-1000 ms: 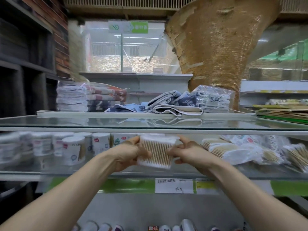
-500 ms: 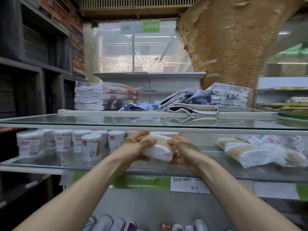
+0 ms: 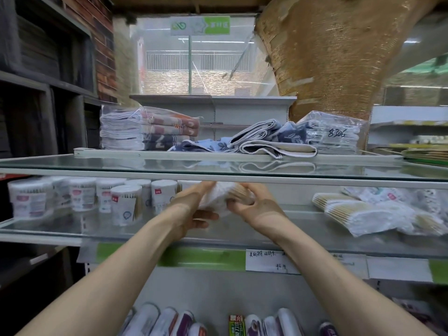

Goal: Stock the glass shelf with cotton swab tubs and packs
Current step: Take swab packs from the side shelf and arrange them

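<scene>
Item: cotton swab pack [image 3: 224,195], centre of frame. Our left hand [image 3: 191,208] and right hand [image 3: 259,207] grip it at either end, fingers curled round it. Since a second ago we have tipped it from face-on to lying and carried it in over the glass shelf [image 3: 55,227], between the tubs [image 3: 126,204] at left and the loose packs [image 3: 363,214] at right. We judge placement near; pack not yet released.

Handwritten "8306" on clear-wrapped towel pack [image 3: 335,133], handwriting on shelf-edge paper label [image 3: 266,261] illegible, hanging green sign [image 3: 200,25] blurred
</scene>
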{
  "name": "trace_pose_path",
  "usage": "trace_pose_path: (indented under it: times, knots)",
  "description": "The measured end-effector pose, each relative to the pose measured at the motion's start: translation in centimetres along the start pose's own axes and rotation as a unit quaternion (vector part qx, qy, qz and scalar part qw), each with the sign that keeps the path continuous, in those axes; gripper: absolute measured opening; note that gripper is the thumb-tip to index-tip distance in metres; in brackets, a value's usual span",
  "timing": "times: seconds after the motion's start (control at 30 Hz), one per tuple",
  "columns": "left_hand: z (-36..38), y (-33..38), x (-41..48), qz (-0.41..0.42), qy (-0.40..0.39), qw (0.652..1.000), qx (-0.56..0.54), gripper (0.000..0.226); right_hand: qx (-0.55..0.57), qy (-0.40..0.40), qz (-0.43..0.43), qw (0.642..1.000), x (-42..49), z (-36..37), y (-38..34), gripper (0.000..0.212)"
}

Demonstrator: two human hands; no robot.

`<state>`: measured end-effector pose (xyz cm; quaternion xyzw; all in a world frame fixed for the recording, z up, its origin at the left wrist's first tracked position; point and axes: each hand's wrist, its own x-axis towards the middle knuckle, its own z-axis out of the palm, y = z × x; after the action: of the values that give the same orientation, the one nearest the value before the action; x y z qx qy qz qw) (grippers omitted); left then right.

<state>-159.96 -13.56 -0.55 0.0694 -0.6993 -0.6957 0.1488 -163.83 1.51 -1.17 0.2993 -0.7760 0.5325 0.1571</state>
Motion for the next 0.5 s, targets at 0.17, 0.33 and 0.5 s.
trace_pose_path:
  times: [0.17, 0.33, 0.5]
  knots:
    - [-0.4, -0.4, -0.4, 0.082, -0.067, 0.993, 0.052, 0.042, 0.100, -0.005, 0.067, 0.993, 0.1, -0.4, 0.4, 0.023]
    - [-0.6, -0.8, -0.1, 0.090, -0.085, 0.991, 0.056, 0.059, 0.159, -0.037, 0.145, 0.976, 0.0, -0.9, 0.8, 0.023]
    - [-0.5, -0.9, 0.1, 0.078, -0.058, 0.995, 0.018, 0.043, 0.210, -0.071, 0.175, 0.959, 0.0, -0.8, 1.1, 0.017]
